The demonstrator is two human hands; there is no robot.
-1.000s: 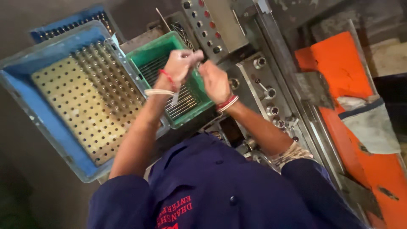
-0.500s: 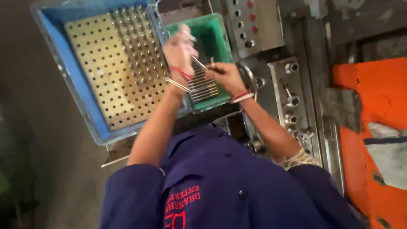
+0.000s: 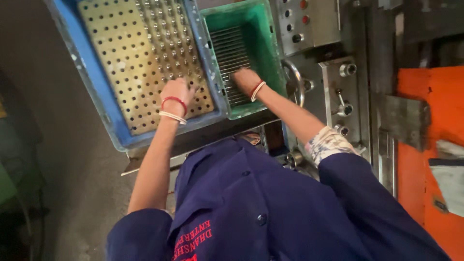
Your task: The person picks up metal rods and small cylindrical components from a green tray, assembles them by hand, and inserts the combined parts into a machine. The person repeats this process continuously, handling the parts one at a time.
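My left hand [image 3: 176,92], with red and white bangles at the wrist, rests fingers-down on a yellowish perforated plate [image 3: 128,63] lying in a blue crate [image 3: 104,104]. Its fingers are closed at a hole beside several rows of metal pins [image 3: 169,46] standing in the plate, and they seem to pinch a pin. My right hand [image 3: 245,78] reaches into a green crate [image 3: 263,48], its fingers curled onto a layer of thin metal rods [image 3: 229,48] lying side by side. My navy jacket fills the lower part of the view.
Right of the green crate stands a grey machine panel [image 3: 302,24] with push buttons and a metal ring handle [image 3: 295,82]. Steel fixtures with knobs [image 3: 345,92] follow, then an orange surface [image 3: 435,145]. A bare concrete floor [image 3: 58,159] lies to the left.
My hands were together over the green crate holding thin rods. They have now parted: the left has moved onto the perforated plate and the right has gone down onto the rods.
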